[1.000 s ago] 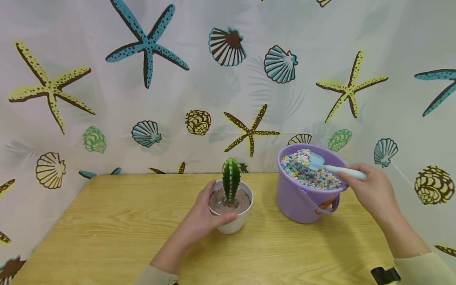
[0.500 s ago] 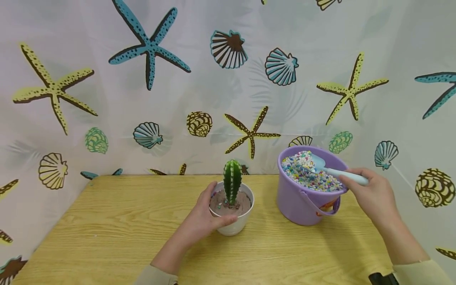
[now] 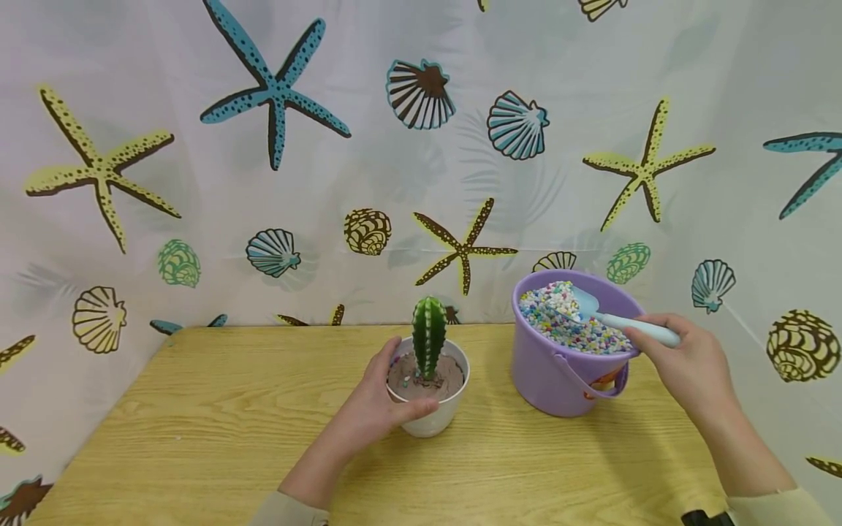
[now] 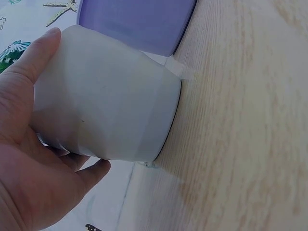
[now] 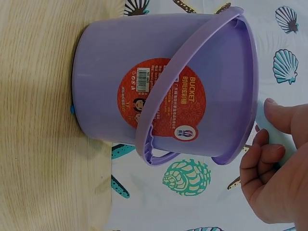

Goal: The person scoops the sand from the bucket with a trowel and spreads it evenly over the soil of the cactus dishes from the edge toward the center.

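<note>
A green ribbed cactus [image 3: 429, 340] stands upright in brown soil inside a white pot [image 3: 430, 422]. My left hand [image 3: 371, 405] grips the pot's left side, thumb across the front and fingers round the back; the left wrist view shows the pot's wall [image 4: 106, 96] between thumb and fingers. In my right hand [image 3: 697, 365] is the pale blue handle of a small shovel [image 3: 634, 325]. The shovel's blade carries a heap of tiny multicoloured pebbles [image 3: 560, 298] and lies over the pebbles filling the purple bucket [image 3: 552, 380].
The bucket's handle [image 5: 178, 72] hangs down its front, across a red label [image 5: 187, 115]. Both containers stand on a wooden table [image 3: 230, 424], near its back edge. Behind hangs a white curtain [image 3: 368, 161] printed with starfish and shells.
The shovel's blade, piled with pebbles, shows a little more clearly above the rest in the bucket. The left hand keeps its hold on the pot.
</note>
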Demonstrator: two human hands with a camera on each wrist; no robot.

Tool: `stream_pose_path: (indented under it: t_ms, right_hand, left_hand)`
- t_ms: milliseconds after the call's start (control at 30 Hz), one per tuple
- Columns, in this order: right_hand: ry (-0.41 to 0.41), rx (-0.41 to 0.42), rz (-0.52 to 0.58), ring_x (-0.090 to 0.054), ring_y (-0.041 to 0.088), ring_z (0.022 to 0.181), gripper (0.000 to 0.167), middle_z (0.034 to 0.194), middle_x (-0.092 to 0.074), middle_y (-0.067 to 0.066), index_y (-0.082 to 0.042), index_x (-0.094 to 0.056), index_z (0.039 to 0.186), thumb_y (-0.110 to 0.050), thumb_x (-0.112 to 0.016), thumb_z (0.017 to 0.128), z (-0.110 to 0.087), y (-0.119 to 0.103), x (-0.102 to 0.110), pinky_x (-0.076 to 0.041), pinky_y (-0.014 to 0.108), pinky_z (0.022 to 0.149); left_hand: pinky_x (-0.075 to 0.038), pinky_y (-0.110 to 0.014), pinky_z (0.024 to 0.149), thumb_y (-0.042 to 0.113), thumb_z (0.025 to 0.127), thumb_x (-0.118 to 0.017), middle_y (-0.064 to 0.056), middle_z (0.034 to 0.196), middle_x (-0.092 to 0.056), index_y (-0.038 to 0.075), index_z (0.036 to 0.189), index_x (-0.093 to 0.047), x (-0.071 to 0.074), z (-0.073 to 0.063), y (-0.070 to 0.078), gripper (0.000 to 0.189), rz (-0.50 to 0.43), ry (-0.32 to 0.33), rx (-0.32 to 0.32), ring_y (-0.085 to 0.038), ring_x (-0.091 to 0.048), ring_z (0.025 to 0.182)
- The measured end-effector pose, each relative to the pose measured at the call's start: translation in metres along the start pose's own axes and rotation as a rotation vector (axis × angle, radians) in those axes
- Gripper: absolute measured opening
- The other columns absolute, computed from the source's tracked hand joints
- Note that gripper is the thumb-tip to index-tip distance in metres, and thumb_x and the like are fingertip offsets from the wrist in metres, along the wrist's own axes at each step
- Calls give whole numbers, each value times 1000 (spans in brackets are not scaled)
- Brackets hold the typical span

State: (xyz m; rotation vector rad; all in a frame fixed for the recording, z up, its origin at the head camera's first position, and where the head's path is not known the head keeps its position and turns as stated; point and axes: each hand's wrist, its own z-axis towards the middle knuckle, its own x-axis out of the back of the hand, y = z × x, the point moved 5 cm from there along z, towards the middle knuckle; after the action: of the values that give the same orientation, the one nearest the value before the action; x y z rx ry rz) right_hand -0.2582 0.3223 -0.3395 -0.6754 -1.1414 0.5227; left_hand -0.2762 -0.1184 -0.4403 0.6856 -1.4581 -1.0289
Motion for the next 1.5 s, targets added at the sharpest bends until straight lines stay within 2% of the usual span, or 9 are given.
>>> stream_pose_path:
  t_ms: [167,467,633,833,1133,1333,1500]
  right_hand:
    - [6,7,5,-49,23,79,62,127,-71,18,-7,-74,137,-60,-71,104,-4,-2,3,-43,34,58]
    - [6,24,7,-50,22,80,58,127,-71,17,-8,-75,135,-58,-72,105,-10,-7,5,-44,34,59]
    - [-2,25,16,-49,21,73,58,125,-70,17,-8,-75,135,-58,-72,105,-13,-12,4,-44,34,55]
    - [-4,28,28,-49,20,72,57,121,-69,15,-9,-76,134,-58,-73,104,-17,-17,5,-44,34,55]
    - [-9,29,25,-46,19,66,52,90,-59,8,-13,-78,130,-57,-76,103,-22,-21,3,-41,34,52]
    - [-17,36,39,-43,18,63,51,86,-55,7,-14,-78,130,-57,-76,103,-27,-26,0,-39,35,49]
    - [-34,50,62,-42,18,61,48,91,-59,8,-14,-78,129,-55,-77,103,-32,-32,-3,-37,35,48]
  left_hand:
    - [-36,-72,121,58,83,-96,-18,179,-21,22,178,-14,0,1,-2,130,12,1,4,-48,-33,159]
    - [-35,-71,122,59,82,-96,-17,180,-21,23,178,-13,0,1,-2,132,13,1,10,-47,-32,160]
    - [-34,-71,123,58,84,-95,-18,180,-20,21,178,-13,0,0,-1,131,15,0,13,-47,-31,160]
    - [-34,-70,123,57,84,-96,-18,180,-21,21,178,-14,1,1,-1,130,15,-1,11,-47,-31,160]
    - [-35,-71,122,55,85,-95,-18,180,-20,21,178,-14,0,0,0,128,5,-12,-1,-47,-32,160]
    - [-35,-70,123,56,84,-95,-17,180,-20,22,178,-13,0,1,-1,130,-5,-12,3,-44,-32,161]
    - [-35,-70,123,55,85,-95,-17,180,-20,22,179,-13,0,1,-2,129,-6,-11,0,-44,-31,161]
